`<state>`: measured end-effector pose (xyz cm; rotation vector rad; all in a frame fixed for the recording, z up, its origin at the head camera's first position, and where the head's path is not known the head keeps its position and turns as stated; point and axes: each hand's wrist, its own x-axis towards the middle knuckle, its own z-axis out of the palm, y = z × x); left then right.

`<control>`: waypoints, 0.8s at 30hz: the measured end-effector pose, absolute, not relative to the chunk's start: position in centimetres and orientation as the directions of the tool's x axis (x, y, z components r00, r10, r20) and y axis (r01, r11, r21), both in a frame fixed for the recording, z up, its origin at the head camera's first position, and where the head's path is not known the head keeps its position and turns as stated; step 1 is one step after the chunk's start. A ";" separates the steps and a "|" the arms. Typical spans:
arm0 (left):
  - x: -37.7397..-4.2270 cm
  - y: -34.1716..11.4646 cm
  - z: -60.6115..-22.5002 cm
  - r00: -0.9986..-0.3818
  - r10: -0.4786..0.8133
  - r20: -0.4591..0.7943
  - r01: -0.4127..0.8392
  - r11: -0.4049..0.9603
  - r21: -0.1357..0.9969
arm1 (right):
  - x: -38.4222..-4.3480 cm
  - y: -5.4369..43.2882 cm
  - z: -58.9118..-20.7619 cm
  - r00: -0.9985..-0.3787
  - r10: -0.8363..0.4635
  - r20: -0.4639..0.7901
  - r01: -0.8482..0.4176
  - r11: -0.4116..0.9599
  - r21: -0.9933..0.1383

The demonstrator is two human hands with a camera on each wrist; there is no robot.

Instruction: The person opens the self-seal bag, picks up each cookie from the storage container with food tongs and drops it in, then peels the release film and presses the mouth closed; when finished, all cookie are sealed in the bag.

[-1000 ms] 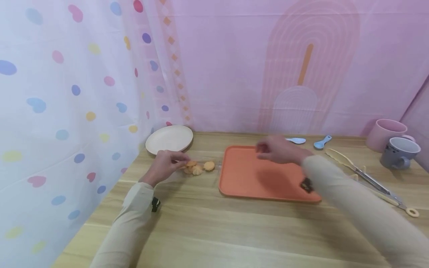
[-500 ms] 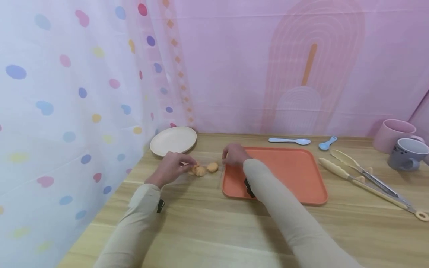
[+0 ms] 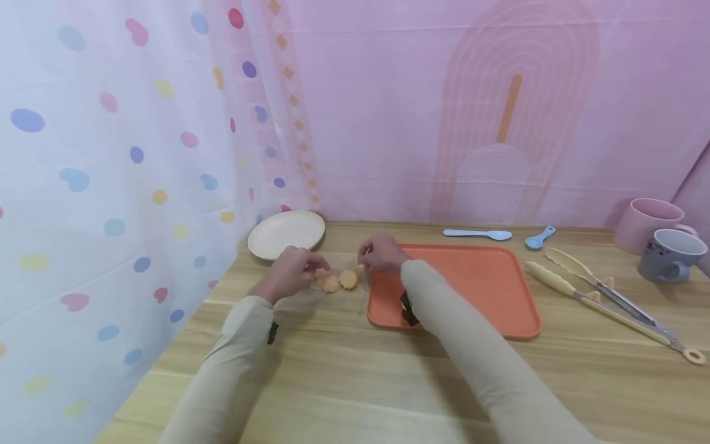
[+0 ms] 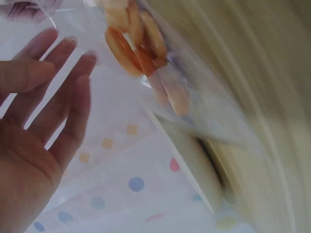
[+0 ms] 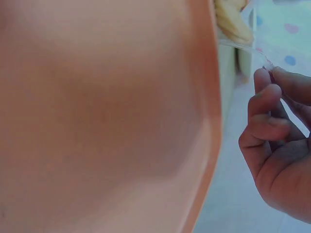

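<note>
A clear plastic bag (image 4: 209,114) with several round golden cookies (image 3: 348,279) in it lies on the wooden table, left of the orange tray (image 3: 460,287). Thumb and forefinger of my right hand (image 3: 383,253) pinch the bag's right end, above the tray's left edge; the right wrist view shows this pinch of the right hand (image 5: 279,145) plainly. Over the bag's left end is my left hand (image 3: 289,272). In the left wrist view the left hand (image 4: 41,119) has its fingers loosely extended and apart from the thumb, with nothing between them.
A cream plate (image 3: 285,234) stands behind my left hand. Behind the tray lie a blue spoon (image 3: 477,234) and a short blue scoop (image 3: 540,238). At the right are cream-tipped tongs (image 3: 601,302), a pink mug (image 3: 643,227) and a grey mug (image 3: 668,256).
My right hand has moved left from above the tray to the bag's right end and pinches it. The left hand has shifted slightly right over the cookies.
</note>
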<state>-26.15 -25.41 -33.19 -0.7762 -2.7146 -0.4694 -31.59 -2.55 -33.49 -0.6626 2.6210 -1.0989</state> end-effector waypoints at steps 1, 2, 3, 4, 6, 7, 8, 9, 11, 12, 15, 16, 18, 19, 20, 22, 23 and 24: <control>-26.5 -25.1 -33.2 -0.818 0.450 0.359 0.548 0.800 0.246 | -31.6 -2.6 -33.4 -0.869 -0.492 -0.044 -0.303 0.601 -0.740; -26.8 -24.7 -33.2 -0.819 0.442 0.367 0.548 0.791 0.270 | -31.6 -2.6 -33.3 -0.865 -0.498 -0.054 -0.287 0.582 -0.761; -27.1 -24.3 -33.2 -0.827 0.430 0.362 0.541 0.784 0.306 | -31.5 -2.6 -33.3 -0.860 -0.506 -0.063 -0.274 0.563 -0.780; -27.4 -24.0 -33.3 -0.836 0.425 0.347 0.535 0.770 0.348 | -31.5 -2.5 -33.2 -0.855 -0.514 -0.066 -0.270 0.550 -0.791; -28.0 -23.4 -33.4 -0.862 0.422 0.282 0.507 0.739 0.443 | -31.5 -2.4 -33.1 -0.848 -0.525 -0.069 -0.259 0.524 -0.811; -28.3 -23.2 -33.5 -0.873 0.426 0.239 0.487 0.721 0.493 | -31.5 -2.3 -33.1 -0.846 -0.529 -0.068 -0.254 0.512 -0.820; -28.5 -23.0 -33.6 -0.881 0.430 0.198 0.465 0.707 0.532 | -31.5 -2.3 -33.0 -0.846 -0.529 -0.064 -0.253 0.503 -0.826; -28.7 -22.8 -33.7 -0.890 0.428 0.159 0.438 0.701 0.563 | -31.4 -2.3 -33.0 -0.846 -0.531 -0.059 -0.254 0.496 -0.830; -29.1 -22.6 -34.0 -0.898 0.425 0.115 0.404 0.691 0.599 | -31.4 -2.2 -33.0 -0.845 -0.532 -0.051 -0.250 0.477 -0.843; -29.2 -22.6 -34.2 -0.899 0.423 0.109 0.397 0.686 0.610 | -31.4 -2.2 -33.1 -0.846 -0.531 -0.046 -0.250 0.471 -0.846; -29.5 -22.4 -34.6 -0.907 0.405 0.114 0.384 0.683 0.621 | -31.3 -2.3 -33.3 -0.843 -0.536 -0.036 -0.250 0.450 -0.857; -29.5 -22.3 -34.7 -0.908 0.401 0.123 0.385 0.680 0.624 | -31.2 -2.3 -33.4 -0.844 -0.535 -0.035 -0.246 0.444 -0.862; -29.5 -22.3 -34.7 -0.912 0.388 0.136 0.379 0.665 0.643 | -31.2 -2.3 -33.5 -0.849 -0.528 -0.028 -0.244 0.438 -0.865; -29.5 -22.2 -34.8 -0.914 0.382 0.140 0.375 0.658 0.653 | -31.2 -2.2 -33.6 -0.852 -0.524 -0.025 -0.242 0.435 -0.867; -29.4 -22.2 -34.8 -0.915 0.376 0.145 0.372 0.652 0.661 | -31.2 -2.2 -33.6 -0.857 -0.514 -0.021 -0.237 0.430 -0.871; -29.4 -22.1 -34.8 -0.921 0.361 0.148 0.361 0.643 0.676 | -31.1 -2.3 -33.6 -0.870 -0.494 -0.008 -0.234 0.427 -0.873; -29.4 -22.1 -34.8 -0.922 0.357 0.151 0.359 0.639 0.680 | -31.1 -2.3 -33.6 -0.875 -0.485 -0.002 -0.234 0.425 -0.874; -29.5 -22.1 -34.8 -0.921 0.356 0.156 0.362 0.639 0.679 | -31.1 -2.3 -33.6 -0.879 -0.477 0.006 -0.237 0.426 -0.873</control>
